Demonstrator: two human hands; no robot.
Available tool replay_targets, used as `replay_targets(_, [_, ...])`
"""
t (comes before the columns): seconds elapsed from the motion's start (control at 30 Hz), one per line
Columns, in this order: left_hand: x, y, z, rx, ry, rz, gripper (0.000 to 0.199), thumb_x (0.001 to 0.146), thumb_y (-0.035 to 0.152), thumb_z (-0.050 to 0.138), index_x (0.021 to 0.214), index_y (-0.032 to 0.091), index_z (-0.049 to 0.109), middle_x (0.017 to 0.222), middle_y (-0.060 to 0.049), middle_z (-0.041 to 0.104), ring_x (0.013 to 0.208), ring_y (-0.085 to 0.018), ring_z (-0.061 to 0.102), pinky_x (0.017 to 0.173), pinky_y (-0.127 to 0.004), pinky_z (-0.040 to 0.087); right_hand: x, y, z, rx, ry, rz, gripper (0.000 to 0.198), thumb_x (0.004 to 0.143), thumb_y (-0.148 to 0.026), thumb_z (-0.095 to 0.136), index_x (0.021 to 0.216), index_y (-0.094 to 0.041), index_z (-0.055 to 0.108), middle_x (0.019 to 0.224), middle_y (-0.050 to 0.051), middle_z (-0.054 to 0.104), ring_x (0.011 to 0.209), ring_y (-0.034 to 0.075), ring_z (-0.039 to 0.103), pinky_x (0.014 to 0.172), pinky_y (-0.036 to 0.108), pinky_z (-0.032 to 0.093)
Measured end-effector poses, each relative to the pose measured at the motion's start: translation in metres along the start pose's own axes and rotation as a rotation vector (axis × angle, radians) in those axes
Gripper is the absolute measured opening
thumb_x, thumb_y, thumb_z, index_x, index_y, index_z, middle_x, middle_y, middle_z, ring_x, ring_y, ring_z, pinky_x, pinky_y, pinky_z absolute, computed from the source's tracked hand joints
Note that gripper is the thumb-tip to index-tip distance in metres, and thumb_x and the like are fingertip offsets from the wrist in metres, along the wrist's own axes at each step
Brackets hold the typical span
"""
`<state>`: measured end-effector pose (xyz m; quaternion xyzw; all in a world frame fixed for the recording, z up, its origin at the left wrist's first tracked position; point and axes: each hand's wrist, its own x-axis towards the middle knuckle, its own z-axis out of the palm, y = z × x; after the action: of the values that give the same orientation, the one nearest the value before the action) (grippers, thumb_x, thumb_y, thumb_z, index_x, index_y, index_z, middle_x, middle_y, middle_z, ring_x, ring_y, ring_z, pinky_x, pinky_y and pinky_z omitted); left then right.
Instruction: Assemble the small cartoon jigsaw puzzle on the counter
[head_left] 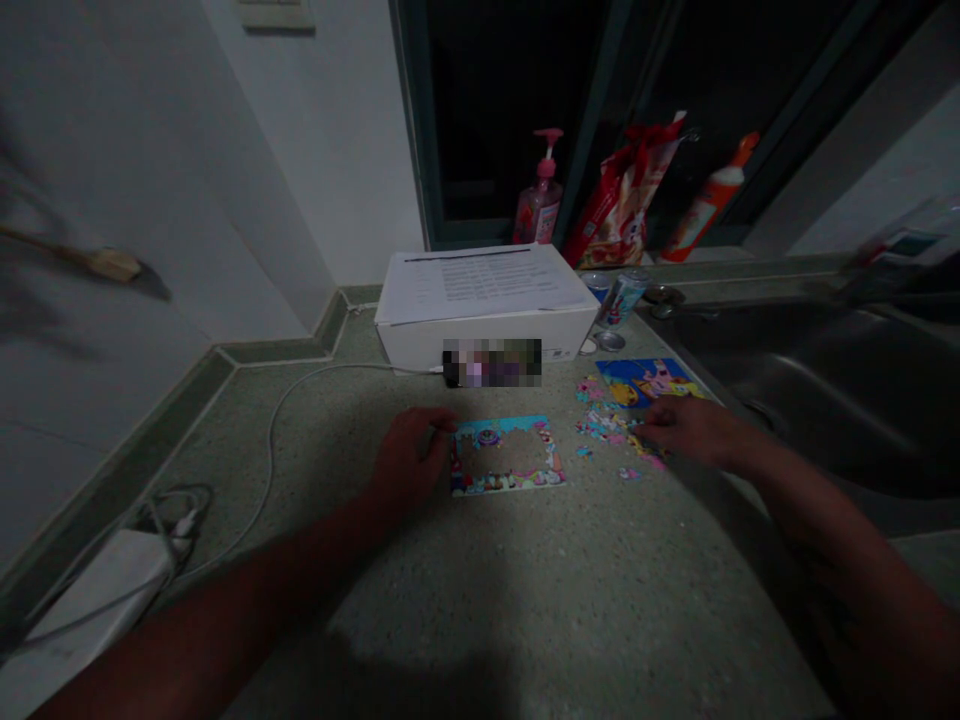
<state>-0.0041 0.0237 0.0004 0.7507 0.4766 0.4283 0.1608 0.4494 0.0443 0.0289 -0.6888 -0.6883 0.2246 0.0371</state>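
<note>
A partly joined jigsaw puzzle (510, 484) lies flat on the counter, its colourful border running around a patch of counter top. My left hand (411, 455) rests at the puzzle's left edge, fingers stretched and thumb apart, holding nothing. To the right is a loose heap of jigsaw pieces (606, 426). Over that heap's right side, my right hand (690, 430) has its fingertips pinched together; whatever is between them is too small and dark to make out. A blue picture card (622, 380) with cartoon figures lies just behind the right hand, partly covered by it.
Behind the puzzle stands a white box (480, 300) with a printed sheet on top. A can (622, 298) is beside it. The sink (840, 370) borders the counter on the right. A white cable (271, 440) runs across the left to a power strip (112, 590).
</note>
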Motion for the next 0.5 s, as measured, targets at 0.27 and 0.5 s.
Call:
replay_targets(0.27, [0.000,0.008,0.000,0.082,-0.001,0.175,0.029,0.090,0.009,0.057,0.107,0.027,0.072,0.098,-0.004,0.081,0.092,-0.027,0.078,0.087,-0.049,0.067,-0.012,-0.026,-0.007,0.221,-0.031,-0.145,0.046,0.086,-0.069,0.070,0.076,-0.025,0.065,0.074,0.005,0.070,0.071,0.025,0.067,0.068,0.037,0.051])
replay_targets(0.5, [-0.003,0.024,0.001,0.104,-0.143,0.421,0.019,0.097,0.020,0.066,0.108,0.032,0.075,0.100,-0.004,0.083,0.096,-0.028,0.080,0.097,-0.052,0.066,-0.035,-0.114,0.023,0.633,-0.116,-0.307,0.035,0.089,-0.056,0.075,0.077,-0.026,0.059,0.075,0.000,0.059,0.069,0.018,0.056,0.065,0.034,0.045])
